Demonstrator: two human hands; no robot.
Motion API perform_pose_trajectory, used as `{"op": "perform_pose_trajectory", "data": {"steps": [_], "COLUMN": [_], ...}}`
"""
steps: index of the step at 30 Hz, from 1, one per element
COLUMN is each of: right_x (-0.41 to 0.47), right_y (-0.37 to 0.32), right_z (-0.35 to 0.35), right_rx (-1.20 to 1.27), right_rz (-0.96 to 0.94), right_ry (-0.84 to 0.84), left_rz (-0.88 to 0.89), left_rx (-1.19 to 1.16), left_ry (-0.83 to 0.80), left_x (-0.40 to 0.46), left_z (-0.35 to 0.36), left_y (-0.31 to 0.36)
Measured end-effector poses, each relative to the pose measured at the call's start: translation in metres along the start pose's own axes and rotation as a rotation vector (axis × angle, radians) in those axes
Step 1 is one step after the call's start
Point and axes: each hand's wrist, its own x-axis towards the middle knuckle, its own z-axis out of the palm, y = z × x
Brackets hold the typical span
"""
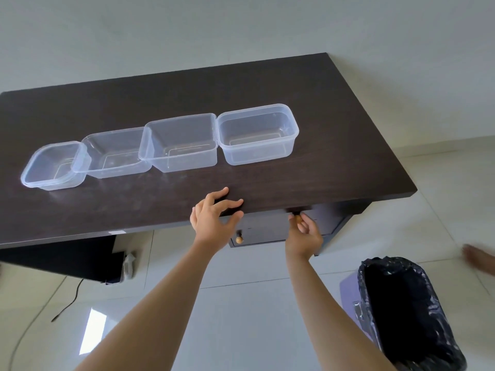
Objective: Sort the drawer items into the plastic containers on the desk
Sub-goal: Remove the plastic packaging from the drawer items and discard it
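Four clear plastic containers stood in a row on the dark tabletop (pixel 308 108), all without contents. Taking the row as the landmark, its leftmost member was a small square container (pixel 53 167), whose right rim was overlapped by the second container (pixel 115 153). The third container (pixel 182 141) overlapped that one's right edge, and the fourth container (pixel 258 133) stood just beside it at the right end, rims touching or nearly so.

Nearer the camera than the row, at the front edge of the tabletop, the left hand (pixel 214 215) had its fingers spread and loosely bent, fingertips on or just above the wood, gripping nothing.

Below that edge, under the right end of the row, sat the drawers (pixel 270 228). A lower wooden knob (pixel 239 239) showed just right of the left wrist. The right hand (pixel 305 231) was further right, its fingers pinching the upper knob (pixel 297 218) of the top drawer. What lay inside the drawer could not be seen.

On the floor, right of the row and closest to the camera, stood a bin (pixel 409 317) lined with a black bag.
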Motion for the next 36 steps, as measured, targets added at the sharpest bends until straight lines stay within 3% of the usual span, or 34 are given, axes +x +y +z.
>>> {"op": "perform_pose_trajectory", "data": {"steps": [12, 19, 25, 30, 36], "right_x": [0.007, -0.031, -0.055, -0.059, -0.065], "right_y": [0.001, 0.016, 0.019, 0.01, 0.008], "right_z": [-0.009, -0.075, -0.122, -0.128, -0.138], "right_rx": [0.047, 0.018, 0.025, 0.016, 0.002], "right_rz": [0.039, 0.111, 0.125, 0.117, 0.13], "right_ry": [0.002, 0.006, -0.021, -0.057, -0.046], "left_rz": [0.043, 0.008, 0.018, -0.175, -0.22], "left_rx": [-0.009, -0.061, -0.116, -0.141, -0.101], "left_ry": [0.018, 0.005, 0.026, 0.001, 0.006], "left_x": [-0.001, -0.01, -0.086, -0.115, -0.127], "left_z": [0.003, 0.004, 0.03, 0.041, 0.042], "left_y": [-0.005, -0.001, -0.004, -0.005, -0.001]}}
